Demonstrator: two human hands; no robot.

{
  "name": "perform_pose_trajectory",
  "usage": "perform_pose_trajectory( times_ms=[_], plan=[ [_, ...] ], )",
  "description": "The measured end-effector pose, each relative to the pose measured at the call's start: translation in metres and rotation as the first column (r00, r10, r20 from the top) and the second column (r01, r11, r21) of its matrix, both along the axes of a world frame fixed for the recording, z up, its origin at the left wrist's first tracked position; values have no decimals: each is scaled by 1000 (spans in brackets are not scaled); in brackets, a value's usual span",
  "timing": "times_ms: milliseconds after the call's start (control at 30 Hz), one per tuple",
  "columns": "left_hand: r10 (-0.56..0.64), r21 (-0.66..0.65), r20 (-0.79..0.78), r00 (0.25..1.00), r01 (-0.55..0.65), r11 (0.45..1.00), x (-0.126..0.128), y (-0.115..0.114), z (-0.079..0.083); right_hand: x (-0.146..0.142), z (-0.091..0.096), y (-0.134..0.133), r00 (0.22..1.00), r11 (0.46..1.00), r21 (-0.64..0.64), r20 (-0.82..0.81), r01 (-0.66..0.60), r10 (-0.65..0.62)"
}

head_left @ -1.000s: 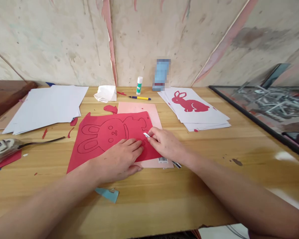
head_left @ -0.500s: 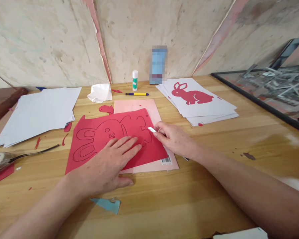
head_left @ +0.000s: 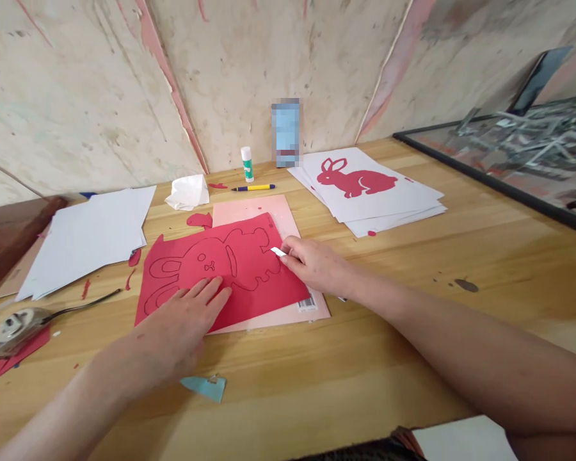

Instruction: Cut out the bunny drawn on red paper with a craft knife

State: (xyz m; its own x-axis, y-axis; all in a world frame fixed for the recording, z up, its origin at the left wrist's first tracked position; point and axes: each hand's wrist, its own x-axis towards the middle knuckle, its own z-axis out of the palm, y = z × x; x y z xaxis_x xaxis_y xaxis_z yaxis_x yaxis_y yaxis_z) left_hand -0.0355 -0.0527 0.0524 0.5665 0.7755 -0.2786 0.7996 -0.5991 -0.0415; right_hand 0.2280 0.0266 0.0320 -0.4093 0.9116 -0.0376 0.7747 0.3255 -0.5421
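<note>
A red sheet of paper (head_left: 248, 306) carries the black outline of a rabbit lying on its side. My left hand (head_left: 185, 326) lies flat on the sheet's lower left part, fingers stretched over the rabbit's head and ear. Between thumb and fingers, my right hand (head_left: 312, 261) pinches a small pale blade (head_left: 278, 251) with a slanted end. The blade's tip meets the paper by the rabbit's legs at the right side. Under the red sheet is a pink board (head_left: 287, 214) with a barcode, its top and right edges showing.
White sheets (head_left: 96, 234) lie left; another stack bears a red cut-out rabbit (head_left: 379, 181) at right. A glue stick (head_left: 247, 164), a pen (head_left: 253, 187), crumpled tissue (head_left: 187, 192) and blurred upright object (head_left: 285, 133) stand behind. Nearer are a tape measure (head_left: 19, 328) and blue-green scrap (head_left: 206, 387).
My left hand has slid left across the red sheet, uncovering the rabbit's belly and legs. My right hand still pinches the blade near the legs. The camera view has shifted slightly.
</note>
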Motion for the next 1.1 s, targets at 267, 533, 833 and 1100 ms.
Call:
perform_pose_trajectory(
  times_ms=[267,533,833,1100],
  plan=[
    [143,79,208,968,-163,984,2,67,16,-1,1,-1,996,1000,-8,-92,16,-17],
    [264,56,181,948,-278,959,13,150,3,1,-3,3,992,999,-4,-120,32,-32],
    [311,7,187,932,-318,948,14,159,7,4,2,1,1000,1000,31,-21,-3,4],
    [92,284,400,912,-219,934,30,109,-5,3,4,-5,969,985,118,226,-125,96]
  ],
)
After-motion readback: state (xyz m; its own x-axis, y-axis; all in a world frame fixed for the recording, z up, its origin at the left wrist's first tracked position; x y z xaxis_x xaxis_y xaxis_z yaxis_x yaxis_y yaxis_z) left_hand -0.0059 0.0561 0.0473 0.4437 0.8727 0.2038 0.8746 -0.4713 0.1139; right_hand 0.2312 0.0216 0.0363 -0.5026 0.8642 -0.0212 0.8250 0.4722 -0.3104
